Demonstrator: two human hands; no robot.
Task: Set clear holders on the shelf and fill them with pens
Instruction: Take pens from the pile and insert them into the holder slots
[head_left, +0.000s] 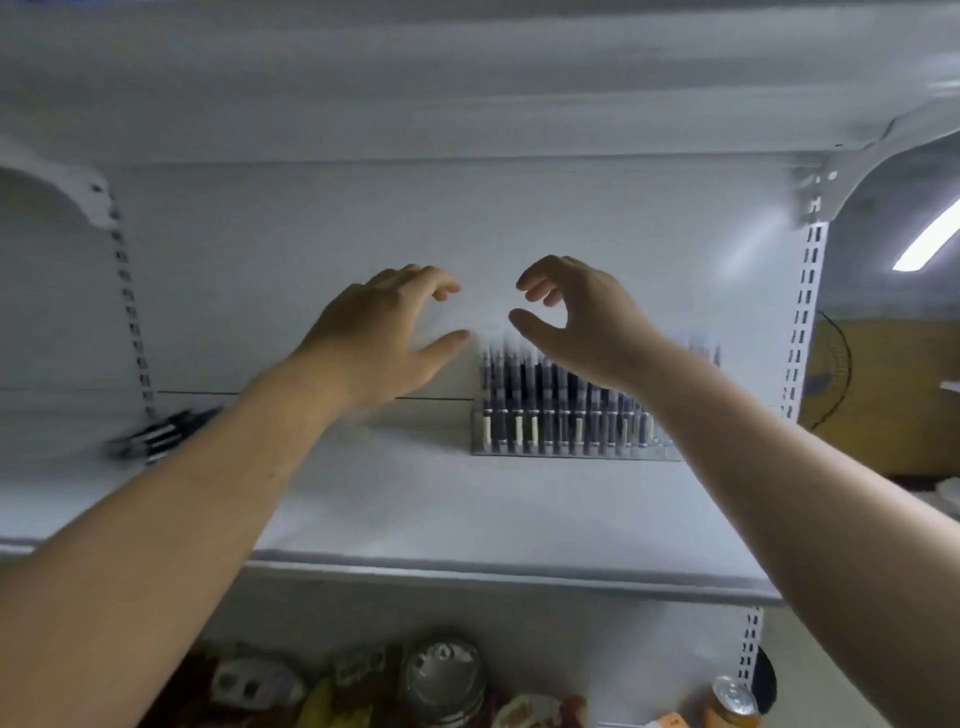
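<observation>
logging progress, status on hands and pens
Left hand, right hand open, empty. Holder on shelf, stocked with pens. Loose pens lying far left. Nothing blocking.

White shelf (467, 519), dark pens (550, 405) (cream bands low), orange can (730, 704).
</observation>
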